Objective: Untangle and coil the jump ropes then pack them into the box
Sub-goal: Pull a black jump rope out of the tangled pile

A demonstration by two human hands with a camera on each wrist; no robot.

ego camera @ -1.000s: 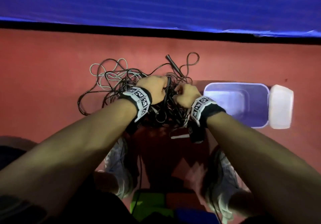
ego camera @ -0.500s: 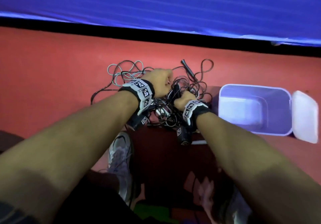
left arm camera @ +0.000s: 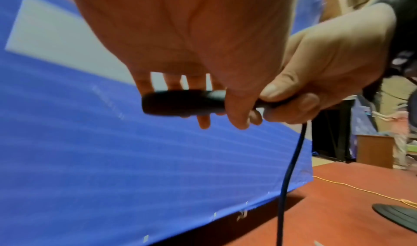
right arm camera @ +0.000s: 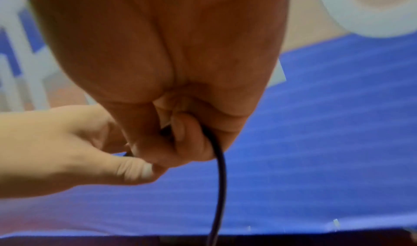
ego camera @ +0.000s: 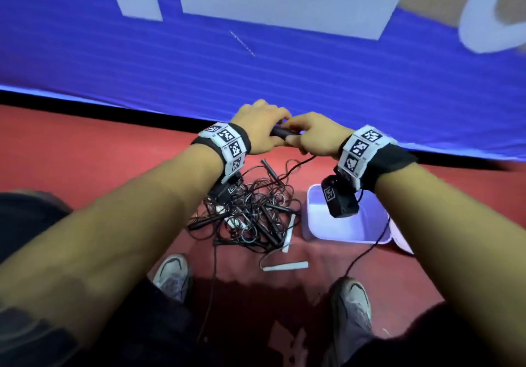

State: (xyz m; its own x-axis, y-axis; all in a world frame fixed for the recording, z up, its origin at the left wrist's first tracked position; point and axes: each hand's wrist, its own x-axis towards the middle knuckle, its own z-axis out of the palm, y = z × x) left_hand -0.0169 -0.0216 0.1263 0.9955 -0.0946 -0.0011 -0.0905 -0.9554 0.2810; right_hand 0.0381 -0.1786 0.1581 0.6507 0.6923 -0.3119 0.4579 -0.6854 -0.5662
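Observation:
A tangle of black jump ropes (ego camera: 250,210) with several black handles lies on the red floor between my feet. Both hands are raised above it. My left hand (ego camera: 263,129) grips a black rope handle (ego camera: 281,132) (left arm camera: 180,104), held level. My right hand (ego camera: 310,136) pinches the same handle's end, where its black cord (left arm camera: 291,160) (right arm camera: 220,178) comes out and hangs down to the pile. The lilac box (ego camera: 316,224) stands open on the floor right of the tangle, partly hidden by my right wrist camera. A white rope handle (ego camera: 286,266) lies in front of the pile.
A blue banner (ego camera: 256,67) with white lettering stands along the far side of the floor. The box's white lid (ego camera: 402,241) lies at its right side. My two shoes (ego camera: 172,275) (ego camera: 353,301) stand near the pile. A black curved object (left arm camera: 397,216) lies on the floor farther right.
Both hands have risen from the tangle on the floor to chest height, lifting one black handle with its cord trailing down. The head view has tilted up toward the banner.

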